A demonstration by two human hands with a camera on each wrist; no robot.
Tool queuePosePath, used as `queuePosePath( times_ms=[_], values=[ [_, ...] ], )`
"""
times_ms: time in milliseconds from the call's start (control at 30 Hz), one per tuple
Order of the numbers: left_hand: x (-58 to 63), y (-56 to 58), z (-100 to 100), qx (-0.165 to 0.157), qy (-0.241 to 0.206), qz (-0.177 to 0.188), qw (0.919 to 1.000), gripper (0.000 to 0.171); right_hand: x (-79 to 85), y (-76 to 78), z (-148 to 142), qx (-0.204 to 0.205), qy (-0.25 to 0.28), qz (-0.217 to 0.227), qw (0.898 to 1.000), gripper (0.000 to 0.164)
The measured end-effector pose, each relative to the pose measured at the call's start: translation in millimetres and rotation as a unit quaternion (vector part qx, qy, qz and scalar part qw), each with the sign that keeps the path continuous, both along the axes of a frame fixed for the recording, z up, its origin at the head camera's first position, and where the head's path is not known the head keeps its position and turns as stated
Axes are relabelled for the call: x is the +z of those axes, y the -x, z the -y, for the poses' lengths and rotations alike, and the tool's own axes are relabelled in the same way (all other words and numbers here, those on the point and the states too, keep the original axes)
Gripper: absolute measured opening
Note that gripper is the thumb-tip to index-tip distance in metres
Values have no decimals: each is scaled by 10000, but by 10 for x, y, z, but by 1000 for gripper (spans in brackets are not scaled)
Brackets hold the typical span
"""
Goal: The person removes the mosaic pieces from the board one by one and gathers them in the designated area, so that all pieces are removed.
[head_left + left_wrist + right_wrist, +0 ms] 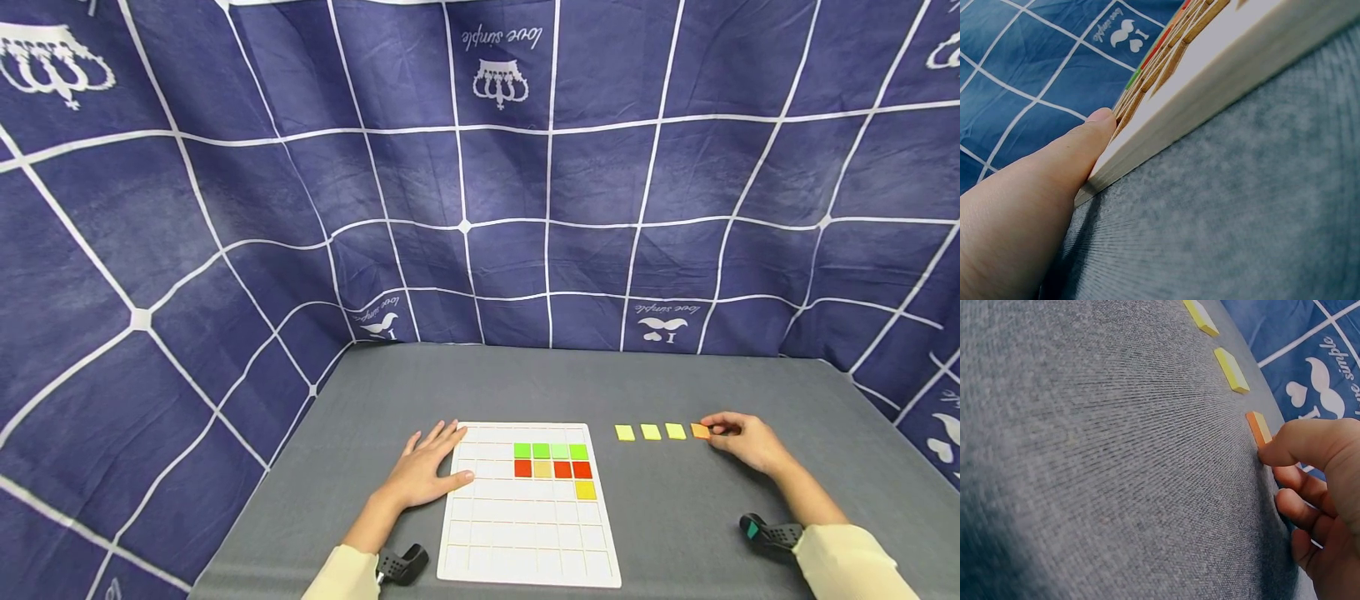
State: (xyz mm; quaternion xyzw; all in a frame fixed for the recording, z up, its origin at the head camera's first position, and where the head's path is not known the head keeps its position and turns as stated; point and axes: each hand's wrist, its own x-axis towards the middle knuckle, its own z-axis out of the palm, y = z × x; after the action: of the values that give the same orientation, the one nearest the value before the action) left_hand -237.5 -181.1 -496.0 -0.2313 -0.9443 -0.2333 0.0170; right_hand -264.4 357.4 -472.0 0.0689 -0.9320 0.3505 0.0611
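A white gridded board (525,533) lies on the grey cloth. My left hand (423,471) rests spread at its left edge, fingers straight; in the left wrist view the thumb (1066,156) touches the board's side (1166,134). Right of the board, my right hand (746,442) pinches an orange square tile (700,431) between thumb and fingers. The right wrist view shows that orange tile (1259,428) at the cloth, its near end covered by the thumb (1291,440). The other right fingers curl loosely below. Three yellow tiles (651,432) line up left of the orange one.
On the board sit a row of green tiles (541,451), then red tiles (562,470) with a tan one (542,469) among them, and a single yellow tile (586,490) beneath. A blue checked curtain (510,183) rises behind the grey surface (675,517).
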Motion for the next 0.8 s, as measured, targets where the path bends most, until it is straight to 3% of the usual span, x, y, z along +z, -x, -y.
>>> queuePosePath(
  times_ms=[533, 800],
  values=[
    [0, 4, -2, 29, 38, 33, 10000, 79, -39, -25, -5, -117, 247, -38, 9996, 24],
    [8, -2, -3, 19, 12, 28, 10000, 78, -54, -62, 57, -270, 449, -373, 9979, 22]
  ],
)
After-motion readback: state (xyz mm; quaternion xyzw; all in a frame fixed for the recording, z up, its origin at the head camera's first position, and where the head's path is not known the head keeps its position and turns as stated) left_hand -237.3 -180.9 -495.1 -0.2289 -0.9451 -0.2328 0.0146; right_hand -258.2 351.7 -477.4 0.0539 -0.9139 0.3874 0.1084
